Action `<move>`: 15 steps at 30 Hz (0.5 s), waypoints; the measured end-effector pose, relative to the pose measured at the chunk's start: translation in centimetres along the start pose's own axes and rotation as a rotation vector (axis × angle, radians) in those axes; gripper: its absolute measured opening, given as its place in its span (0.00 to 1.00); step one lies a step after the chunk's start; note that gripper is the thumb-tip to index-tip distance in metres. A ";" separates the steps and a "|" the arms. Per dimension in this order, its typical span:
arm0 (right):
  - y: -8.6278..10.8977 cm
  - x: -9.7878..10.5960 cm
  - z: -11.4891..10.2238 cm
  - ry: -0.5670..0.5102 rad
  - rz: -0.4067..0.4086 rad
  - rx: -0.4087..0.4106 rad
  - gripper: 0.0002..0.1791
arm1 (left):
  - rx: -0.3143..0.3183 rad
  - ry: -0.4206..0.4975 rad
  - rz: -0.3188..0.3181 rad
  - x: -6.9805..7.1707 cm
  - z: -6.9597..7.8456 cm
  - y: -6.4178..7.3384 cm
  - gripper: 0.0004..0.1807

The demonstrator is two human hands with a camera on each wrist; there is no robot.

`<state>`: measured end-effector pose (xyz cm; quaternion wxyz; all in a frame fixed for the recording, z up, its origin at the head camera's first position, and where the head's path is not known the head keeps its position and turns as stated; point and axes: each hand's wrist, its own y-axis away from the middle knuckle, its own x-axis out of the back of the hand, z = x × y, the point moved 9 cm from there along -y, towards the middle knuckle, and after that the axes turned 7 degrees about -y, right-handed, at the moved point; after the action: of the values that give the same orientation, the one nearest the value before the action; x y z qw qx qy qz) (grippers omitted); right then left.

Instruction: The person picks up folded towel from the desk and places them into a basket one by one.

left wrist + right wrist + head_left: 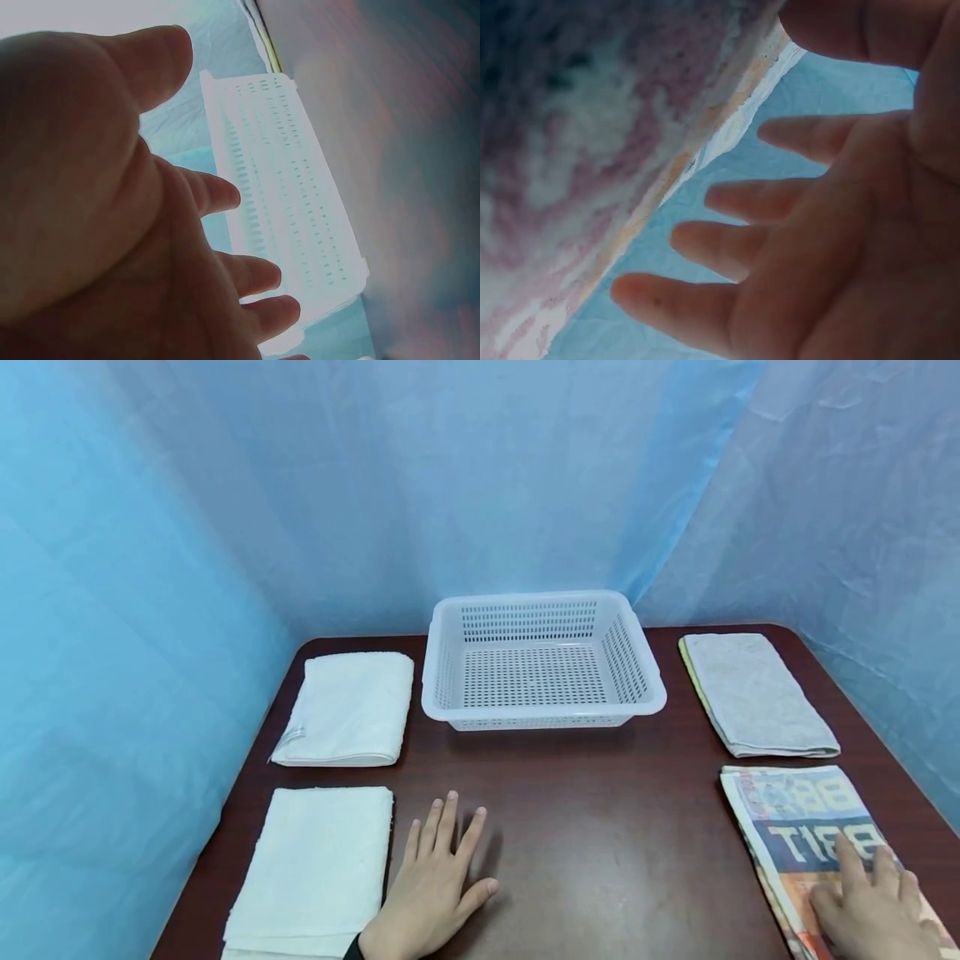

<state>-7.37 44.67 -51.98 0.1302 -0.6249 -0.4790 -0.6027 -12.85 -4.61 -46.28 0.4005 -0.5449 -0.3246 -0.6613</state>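
Observation:
My left hand (423, 893) is spread with straight fingers above the brown table, beside the near white towel (315, 860). Nothing lies in its palm, which the left wrist view also shows. At the right, my right hand (873, 902) is over a folded towel (795, 810) printed with letters in blue, white and orange. Its fingers (720, 244) are extended and grip nothing; the right wrist view shows the printed towel (630, 127) close by. Whether the fingertips touch the cloth, I cannot tell.
A white perforated plastic basket (543, 712) stands at the table's back middle, with no contents seen. Another folded white towel (348, 706) lies at the back left. A grey towel with a yellow-green edge (761, 693) lies back right. Blue curtains (480, 485) surround the table (585, 835).

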 end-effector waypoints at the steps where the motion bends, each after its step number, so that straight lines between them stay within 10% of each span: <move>1: -0.1 -0.1 0.0 0.015 -0.007 -0.003 0.44 | 0.000 -0.001 0.002 0.0 0.0 0.0 0.41; 15: -0.2 -0.7 0.3 -0.001 -0.105 0.006 0.43 | 0.008 0.011 0.001 0.0 -0.1 0.1 0.40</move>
<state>-7.22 44.68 -52.72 0.1000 -0.5990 -0.5128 -0.6068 -12.83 -4.77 -46.27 0.4047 -0.5400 -0.3248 -0.6627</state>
